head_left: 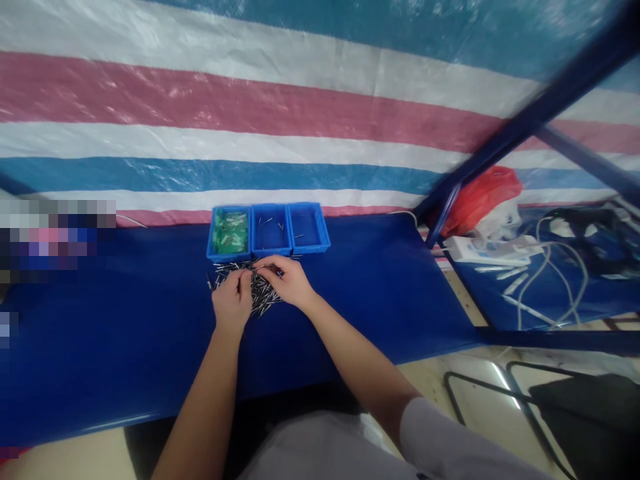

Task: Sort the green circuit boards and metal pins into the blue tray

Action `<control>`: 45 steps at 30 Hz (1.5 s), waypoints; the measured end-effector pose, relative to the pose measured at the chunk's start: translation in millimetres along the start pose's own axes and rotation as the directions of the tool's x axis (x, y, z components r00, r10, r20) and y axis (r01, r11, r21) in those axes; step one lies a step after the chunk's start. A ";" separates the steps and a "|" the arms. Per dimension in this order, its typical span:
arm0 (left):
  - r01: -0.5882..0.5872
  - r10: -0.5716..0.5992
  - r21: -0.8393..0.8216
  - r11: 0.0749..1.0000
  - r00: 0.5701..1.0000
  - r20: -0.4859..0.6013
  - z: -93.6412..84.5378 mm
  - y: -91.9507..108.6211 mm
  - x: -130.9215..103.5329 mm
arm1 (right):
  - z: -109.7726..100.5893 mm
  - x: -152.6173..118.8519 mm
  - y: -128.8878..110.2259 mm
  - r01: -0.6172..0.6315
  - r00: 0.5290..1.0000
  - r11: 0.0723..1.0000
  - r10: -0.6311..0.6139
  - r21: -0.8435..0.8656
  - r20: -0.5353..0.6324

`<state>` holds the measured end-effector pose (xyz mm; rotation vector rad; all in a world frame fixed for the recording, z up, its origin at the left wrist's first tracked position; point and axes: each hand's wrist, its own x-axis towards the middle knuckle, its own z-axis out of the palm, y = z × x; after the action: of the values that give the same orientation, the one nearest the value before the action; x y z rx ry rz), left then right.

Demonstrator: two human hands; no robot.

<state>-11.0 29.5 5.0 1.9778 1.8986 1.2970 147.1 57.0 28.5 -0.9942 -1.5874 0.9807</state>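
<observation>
A loose pile of thin, dark and silvery metal pins lies on the blue table, and both hands are over it. My left hand is closed at the pile's left side, thumb against bent fingers; what it pinches is too small to make out. Coming in from the right, my right hand pinches a thin metal pin near the left fingertips. Just beyond the pile stand three blue bins side by side. The left bin holds small clear pieces in green; the middle bin and right bin hold a few pins.
The blue tabletop runs to both sides. Behind it hangs a striped plastic sheet. At right are a blue metal frame, a red plastic bag, a white power strip with cables, and a dark chair.
</observation>
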 end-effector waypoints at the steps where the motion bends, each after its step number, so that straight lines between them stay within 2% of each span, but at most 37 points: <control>1: -0.001 0.001 -0.011 1.000 1.000 0.000 0.0 0.7 0.0 | -0.2 0.2 0.0 -0.002 1.000 1.000 0.002 -0.009 -0.007; 7: 0.020 -0.022 -0.076 0.997 0.999 -0.026 1.9 5.7 -1.8 | -4.8 0.2 -2.9 -0.011 1.000 0.998 0.011 -0.067 0.007; 12: -0.043 0.042 -0.083 0.996 0.999 -0.018 2.9 5.1 -2.2 | -6.0 0.0 -5.2 -0.021 1.000 0.992 0.022 -0.121 0.013; 16: -0.050 0.049 -0.046 0.998 0.999 -0.019 1.7 2.6 -0.4 | -4.1 0.1 -4.4 -0.001 1.000 0.997 0.003 -0.078 0.030; 21: -0.042 0.042 0.003 0.999 0.999 -0.008 0.8 -0.7 0.1 | -1.4 -1.0 -3.3 0.012 1.000 1.000 -0.012 0.014 0.000; 34: -0.027 0.025 -0.088 0.996 0.999 -0.019 1.8 6.9 -1.9 | -4.1 -1.3 -9.5 -0.154 0.988 0.985 0.153 0.078 0.021; 40: -0.038 0.040 -0.099 0.994 0.999 0.020 2.2 3.2 -1.3 | -5.3 -0.8 -8.1 -0.130 0.991 0.991 0.129 0.039 0.018; 45: -0.015 0.016 -0.033 0.999 1.000 0.014 0.0 2.6 0.3 | -4.3 -1.2 -7.2 -0.079 0.997 0.996 0.079 -0.028 0.016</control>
<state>-9.1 29.2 6.7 1.9844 1.8476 1.3057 150.5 53.9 35.7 -1.0772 -1.5894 1.0260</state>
